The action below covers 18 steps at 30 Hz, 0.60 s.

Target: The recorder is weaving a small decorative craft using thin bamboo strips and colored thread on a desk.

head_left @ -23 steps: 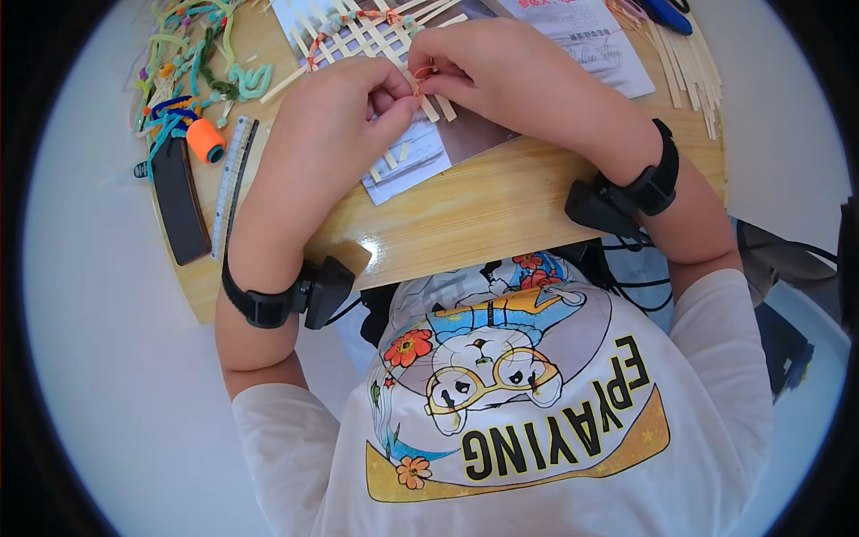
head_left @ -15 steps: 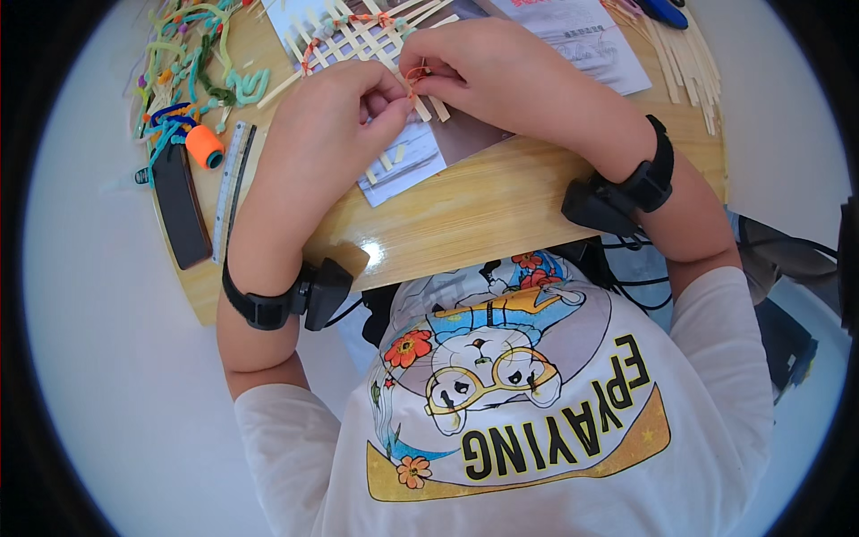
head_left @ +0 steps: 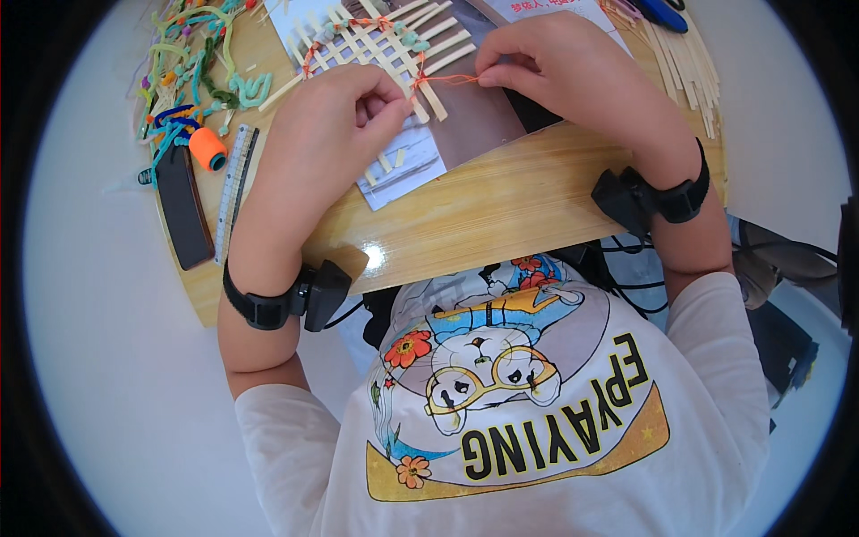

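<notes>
A lattice of pale wooden strips [head_left: 380, 49], woven crosswise, lies on printed sheets at the far edge of the view. A curve of orange thread and pale green fuzzy bits runs around it. My left hand [head_left: 335, 134] is closed at the near edge of the lattice, thumb and forefinger pinched by the strip ends where the thread is wound; the fingertips partly hide what they grip. To the right, my right hand [head_left: 559, 67] pinches the loose end of the orange thread [head_left: 452, 80], which stretches taut from the lattice.
On the left lie an orange thread spool [head_left: 206, 147], a clear ruler [head_left: 233, 192], a dark phone-like slab [head_left: 183, 210] and tangled coloured fuzzy stems [head_left: 215, 67]. Loose wooden strips [head_left: 684, 67] and a blue-handled tool [head_left: 664, 13] lie at the far right of the wooden table [head_left: 465, 215].
My right hand has moved right, away from the lattice, drawing the orange thread out straight. My left hand stays nearly in place at the strips.
</notes>
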{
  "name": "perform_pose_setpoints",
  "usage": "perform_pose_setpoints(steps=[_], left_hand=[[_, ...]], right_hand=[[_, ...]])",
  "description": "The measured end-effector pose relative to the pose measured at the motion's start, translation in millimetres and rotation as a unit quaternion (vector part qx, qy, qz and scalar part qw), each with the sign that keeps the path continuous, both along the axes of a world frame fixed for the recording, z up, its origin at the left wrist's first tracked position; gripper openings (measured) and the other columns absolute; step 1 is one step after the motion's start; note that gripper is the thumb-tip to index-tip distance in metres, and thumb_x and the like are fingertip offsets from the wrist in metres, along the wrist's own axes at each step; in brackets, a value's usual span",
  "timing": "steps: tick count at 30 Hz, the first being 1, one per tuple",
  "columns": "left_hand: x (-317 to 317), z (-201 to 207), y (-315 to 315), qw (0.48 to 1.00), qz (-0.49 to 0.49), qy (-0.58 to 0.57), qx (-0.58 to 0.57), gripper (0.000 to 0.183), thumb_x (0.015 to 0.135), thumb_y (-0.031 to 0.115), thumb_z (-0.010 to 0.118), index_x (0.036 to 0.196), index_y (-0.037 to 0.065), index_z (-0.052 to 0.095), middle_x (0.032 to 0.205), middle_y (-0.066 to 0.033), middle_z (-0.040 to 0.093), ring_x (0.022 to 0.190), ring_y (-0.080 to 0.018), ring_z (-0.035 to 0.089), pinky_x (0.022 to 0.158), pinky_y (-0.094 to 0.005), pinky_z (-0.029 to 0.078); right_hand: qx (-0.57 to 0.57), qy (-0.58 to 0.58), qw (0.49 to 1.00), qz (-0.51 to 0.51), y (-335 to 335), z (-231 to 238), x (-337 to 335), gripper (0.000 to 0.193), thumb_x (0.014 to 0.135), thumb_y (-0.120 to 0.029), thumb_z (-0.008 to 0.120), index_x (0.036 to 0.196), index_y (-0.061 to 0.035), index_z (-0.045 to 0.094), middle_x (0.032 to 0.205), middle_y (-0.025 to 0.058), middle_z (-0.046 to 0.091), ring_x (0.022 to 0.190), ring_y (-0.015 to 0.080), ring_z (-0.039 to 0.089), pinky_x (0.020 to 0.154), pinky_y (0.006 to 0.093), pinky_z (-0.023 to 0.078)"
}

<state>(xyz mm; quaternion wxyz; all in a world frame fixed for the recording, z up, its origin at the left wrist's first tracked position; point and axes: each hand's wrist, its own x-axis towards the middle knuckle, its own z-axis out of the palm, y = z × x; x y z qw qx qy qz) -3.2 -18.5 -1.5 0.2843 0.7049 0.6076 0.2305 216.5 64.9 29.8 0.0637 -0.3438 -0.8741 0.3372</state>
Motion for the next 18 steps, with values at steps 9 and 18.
perform_pose_setpoints(steps=[9, 18], left_hand=[[9, -3, 5, 0.999, 0.027, 0.023, 0.022, 0.017, 0.082, 0.019, 0.069, 0.084, 0.003, 0.065, 0.068, -0.0083, 0.06, 0.06, -0.0175, 0.057, 0.057, -0.0297, 0.046], [5, 8, 4, 0.993, 0.09, -0.059, 0.058, 0.014, 0.082, 0.016, 0.069, 0.084, 0.002, 0.065, 0.069, -0.0007, 0.06, 0.062, -0.0085, 0.053, 0.058, -0.0222, 0.044]], right_hand=[[0.066, 0.095, 0.993, 0.005, 1, -29, -3, 0.016, 0.084, -0.018, 0.065, 0.092, -0.0046, 0.066, 0.081, 0.0124, 0.066, 0.074, 0.0272, 0.063, 0.067, 0.0348, 0.049], [0.056, 0.176, 0.983, -0.027, 4, -38, -4, 0.011, 0.085, -0.013, 0.064, 0.094, -0.0057, 0.065, 0.079, 0.0047, 0.065, 0.067, 0.0143, 0.059, 0.06, 0.0266, 0.046]])
